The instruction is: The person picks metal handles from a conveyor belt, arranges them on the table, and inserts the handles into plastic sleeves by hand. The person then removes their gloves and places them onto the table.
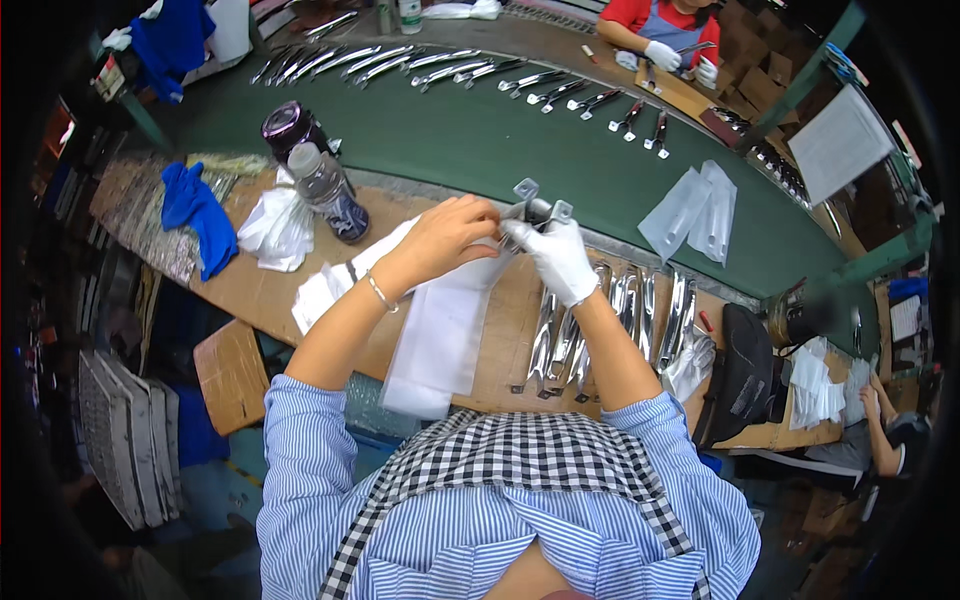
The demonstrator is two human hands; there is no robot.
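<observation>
Broadly, a green belt (430, 130) curving across the back, bearing a long line of metal parts (435, 74). Along its near side, a table (505, 365) covered in brown board. Beyond the belt, a co-worker (675, 25) in a red top and white gloves, with a metal piece in hand. At the far right, another person (848, 448), bent arm showing. On the table's right part, a black bag (745, 370). In front of the chest, a long white sleeve (440, 340), lower end past the near edge, upper end reaching up toward the left hand (450, 235). To the right, clear sleeves (700, 210) overlapping on the belt. To the left, a blue cloth (200, 215), then a crumpled white bundle (278, 228), then a bottle (335, 200) with a dark flask (288, 130) just behind. Right of the white sleeve, shiny pieces (543, 340) side by side on the table. Near the table's far edge, the right hand (560, 260), white-gloved, closed around the held part (525, 188). Opposite, the left hand, bare, fingers bent and narrow at the same spot; cannot tell whether pinching or merely touching. Between both hands, the held part, two holed tabs pointing away from the body, much else hidden by fingers. Smaller yet, a thin bracelet (380, 293) on the left wrist. Just beside the bag, a red stick (707, 321).
</observation>
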